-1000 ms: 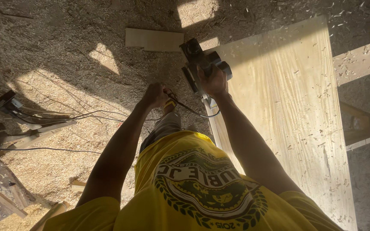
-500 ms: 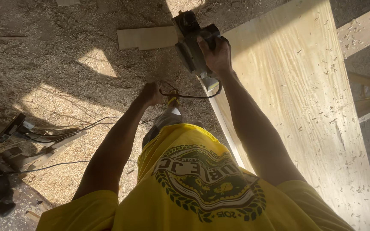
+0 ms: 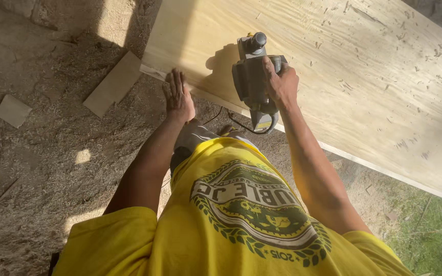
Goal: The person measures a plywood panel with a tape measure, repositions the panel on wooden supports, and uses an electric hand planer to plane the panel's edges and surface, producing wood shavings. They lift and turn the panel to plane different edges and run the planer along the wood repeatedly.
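My right hand (image 3: 281,83) grips the handle of a dark electric planer (image 3: 255,82) that rests on a large pale wooden board (image 3: 364,76), close to the board's near edge. The planer's black cord (image 3: 234,122) hangs down from its rear toward my legs. My left hand (image 3: 178,96) is flat with the fingers stretched out, just off the board's near edge, to the left of the planer, holding nothing. Wood shavings lie scattered over the board. My yellow shirt fills the bottom of the view.
The ground (image 3: 52,168) is covered in sawdust. A flat wooden offcut (image 3: 112,91) lies left of the board's corner, and a smaller square piece (image 3: 12,110) lies farther left. Grass (image 3: 425,235) shows at the bottom right.
The view has swung closer to the board. The planer now sits flat on the board. My left hand has let go of the cord and moved up flat beside the board's edge.
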{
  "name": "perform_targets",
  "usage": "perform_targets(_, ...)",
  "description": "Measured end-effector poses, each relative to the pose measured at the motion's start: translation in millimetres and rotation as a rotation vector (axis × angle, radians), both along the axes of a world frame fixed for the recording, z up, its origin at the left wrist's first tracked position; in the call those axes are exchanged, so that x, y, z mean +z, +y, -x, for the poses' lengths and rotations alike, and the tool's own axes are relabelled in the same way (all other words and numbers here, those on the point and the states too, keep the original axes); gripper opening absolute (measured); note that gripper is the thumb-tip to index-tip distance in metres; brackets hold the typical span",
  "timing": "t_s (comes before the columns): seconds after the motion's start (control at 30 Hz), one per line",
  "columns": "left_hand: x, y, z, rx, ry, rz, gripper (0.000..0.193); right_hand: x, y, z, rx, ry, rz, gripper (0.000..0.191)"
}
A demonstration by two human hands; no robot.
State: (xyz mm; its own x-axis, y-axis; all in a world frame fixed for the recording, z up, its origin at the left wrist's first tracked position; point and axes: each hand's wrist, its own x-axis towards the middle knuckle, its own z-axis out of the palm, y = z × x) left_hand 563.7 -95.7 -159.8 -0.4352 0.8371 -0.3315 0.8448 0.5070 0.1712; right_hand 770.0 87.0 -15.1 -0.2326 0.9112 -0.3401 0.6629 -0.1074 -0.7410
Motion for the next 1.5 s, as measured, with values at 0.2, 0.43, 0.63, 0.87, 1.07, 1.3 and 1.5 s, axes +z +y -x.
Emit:
perform_targets(0.2, -7, 29, -131, -0.605, 0.111, 0.073, 0.101, -4, -16, -141, -0.343, -0.017, 0.028, 0.053)
perform_targets(0.43, -21, 69, -261, -1.039, -0.071, 0.062, 0.100, -18, -67, -288, -0.782, 0.008, 0.039, 0.047)
perform_targets(0.63, -25, 112, -312, -1.326, 0.067, 0.125, 0.093, -31, -112, -365, -1.135, 0.060, -0.027, 0.043)
perform_targets(0.87, -46, 143, -405, -1.597, 0.221, -0.312, 0.082, -30, -168, -443, -1.436, -0.013, -0.064, 0.047)
perform_targets(1.07, -41, 161, -507, -1.642, 0.125, -0.385, 0.086, -34, -190, -522, -1.557, 0.001, 0.012, 0.046)
perform_targets(1.3, -19, 167, -646, -1.621, 0.103, -0.050, 0.108, -48, -212, -651, -1.511, -0.054, 0.019, 0.049)
perform_targets(1.5, -39, 176, -744, -1.580, 0.056, -0.394, 0.109, -51, -222, -755, -1.466, -0.108, 0.042, 0.048)
